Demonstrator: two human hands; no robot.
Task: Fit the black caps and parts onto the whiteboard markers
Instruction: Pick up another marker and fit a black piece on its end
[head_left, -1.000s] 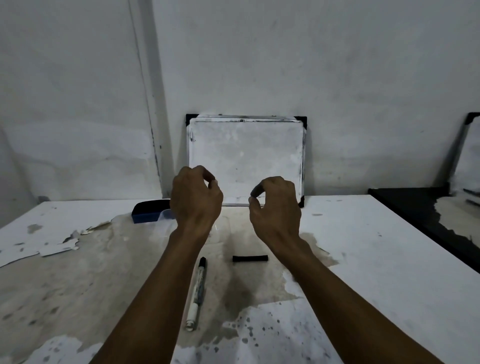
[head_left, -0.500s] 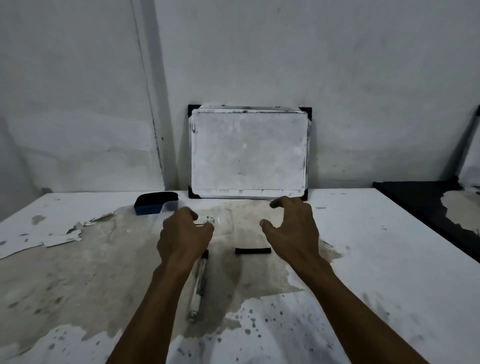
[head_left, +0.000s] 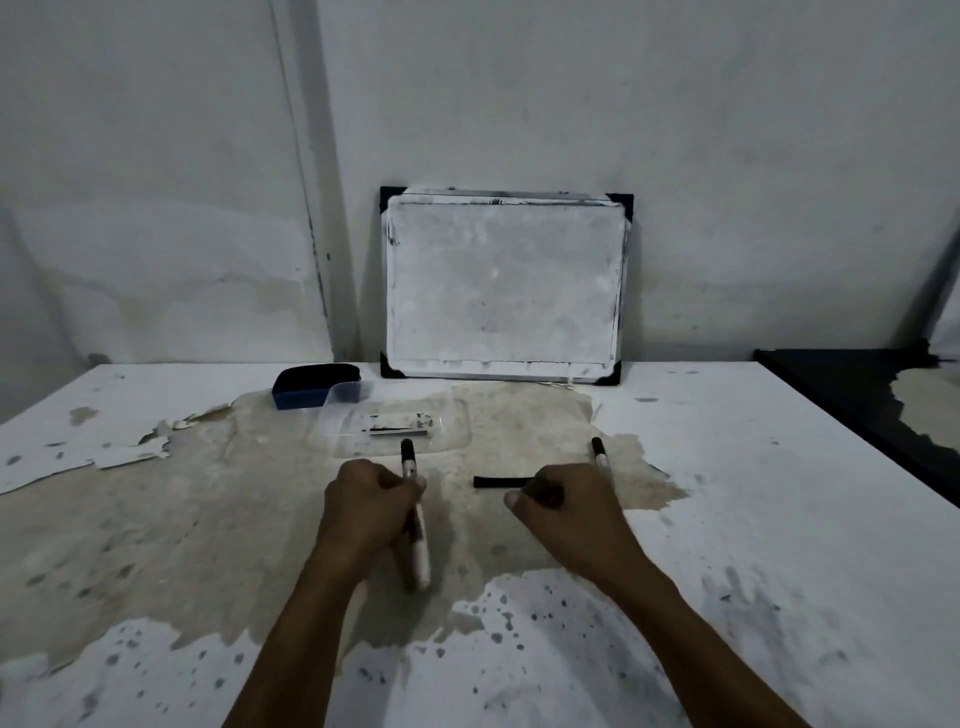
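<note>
My left hand (head_left: 371, 512) is closed around a white whiteboard marker (head_left: 422, 556). The marker's black end points away from me and its white body runs back under my palm onto the table (head_left: 753, 519). A loose black cap (head_left: 500, 482) lies flat on the table between my hands. My right hand (head_left: 569, 512) has its fingers curled over the cap's right end. A second marker (head_left: 600, 457) sticks out from behind my right hand, black tip pointing away. The hand hides the rest of it, and I cannot tell whether it is held.
A small whiteboard (head_left: 501, 286) leans on the wall at the back of the table. A blue eraser (head_left: 311, 387) and a clear plastic package (head_left: 395, 423) lie in front of it. A black table (head_left: 857, 405) adjoins on the right. The tabletop's coating is peeling at the left.
Both hands came down from in front of the whiteboard to the table. My left hand closed on the marker and my right hand closed at the black cap. The second marker now shows.
</note>
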